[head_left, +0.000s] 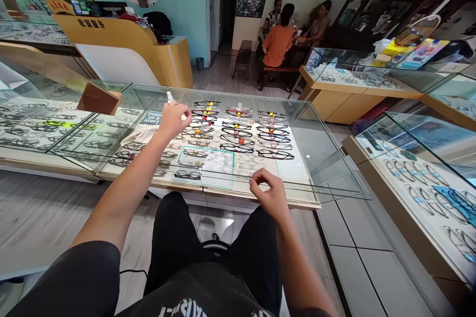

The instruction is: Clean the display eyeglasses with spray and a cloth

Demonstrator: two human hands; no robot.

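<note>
I sit in front of a glass display counter filled with rows of eyeglass frames. My left hand reaches out over the glass top and is closed around a small white spray bottle, whose nozzle sticks up above my fingers. My right hand hovers at the near edge of the counter with fingers curled loosely; nothing shows in it. A teal-edged tray with a few frames lies under the glass between my hands.
More glass cases of glasses stand at left and right. A wooden reception desk is behind. Three people sit at a table in the back. A tiled aisle runs along the right of my counter.
</note>
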